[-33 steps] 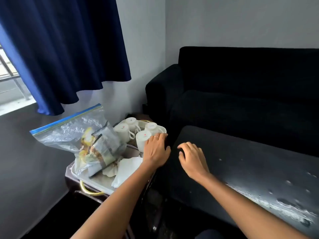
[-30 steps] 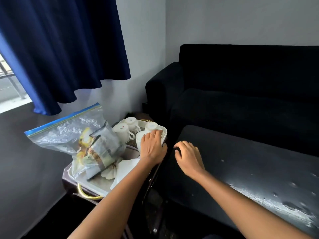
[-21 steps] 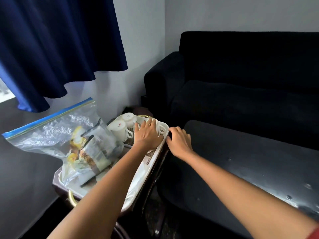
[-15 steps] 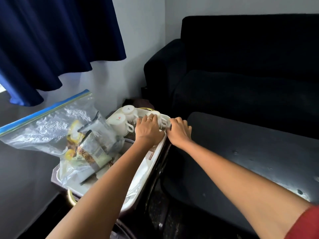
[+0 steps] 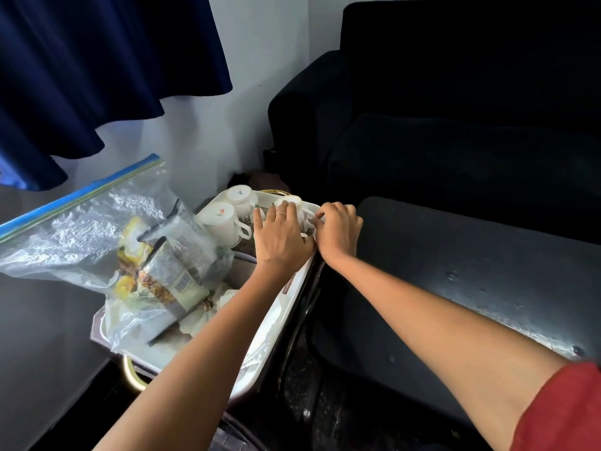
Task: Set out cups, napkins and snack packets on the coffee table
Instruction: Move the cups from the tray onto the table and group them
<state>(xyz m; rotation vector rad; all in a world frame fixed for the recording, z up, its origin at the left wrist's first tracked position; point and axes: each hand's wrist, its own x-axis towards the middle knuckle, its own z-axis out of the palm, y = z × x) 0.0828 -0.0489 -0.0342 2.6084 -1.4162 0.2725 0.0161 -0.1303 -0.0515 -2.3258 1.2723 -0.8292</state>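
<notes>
Both hands (image 5: 309, 236) hide nearest cups; grip unclear. Zip bag (image 5: 81, 229) cut off at left edge.

Just left of the left hand's fingers (image 5: 276, 219), two upturned white cups (image 5: 219, 221) stand close together, and farther left the bulging zip bag of snack packets (image 5: 107, 242) fills that side of the white tray (image 5: 260, 346). Beyond the fingertips the tray rim and the wall close the way. Right of the right hand's fingers (image 5: 338, 219), the dark coffee table (image 5: 471, 288) top lies open, with the black sofa (image 5: 455, 125) behind it.
</notes>
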